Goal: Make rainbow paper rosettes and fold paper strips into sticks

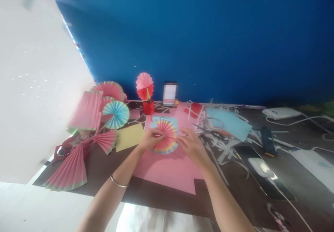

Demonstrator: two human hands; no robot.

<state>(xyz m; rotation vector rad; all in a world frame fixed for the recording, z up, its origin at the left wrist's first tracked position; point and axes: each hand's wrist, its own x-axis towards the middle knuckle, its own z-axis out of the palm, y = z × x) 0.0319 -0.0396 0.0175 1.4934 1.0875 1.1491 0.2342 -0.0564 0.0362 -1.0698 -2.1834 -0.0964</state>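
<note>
Rosette [171, 138], pleated in pink with yellow and grey-blue bands at its rim, is at the middle of the table [112, 176], above pink paper [167, 173] and partly over a light blue piece [174, 121]. The left hand [152, 138] reaches onto it from its left side, thumb and fingertips close together over the folds; I cannot tell whether they pinch the paper. The right hand [191, 144] is at the opposite edge, its fingers curved and slightly apart, with the tips at the rim; any grip there is unclear. The left wrist wears 1 bangle [118, 182]. Left of the rosette lie a yellow sheet [129, 137], a blue fan [116, 114] and several pink fans [70, 167]. Behind it, 1 red pot [148, 107] holds a flower of 2 pleated discs [144, 85], the paler above the redder. To the right are scissors [202, 127], white strips [221, 148], a blue sheet [235, 124] and a phone [283, 189] with a white device [261, 167] on top.
</note>
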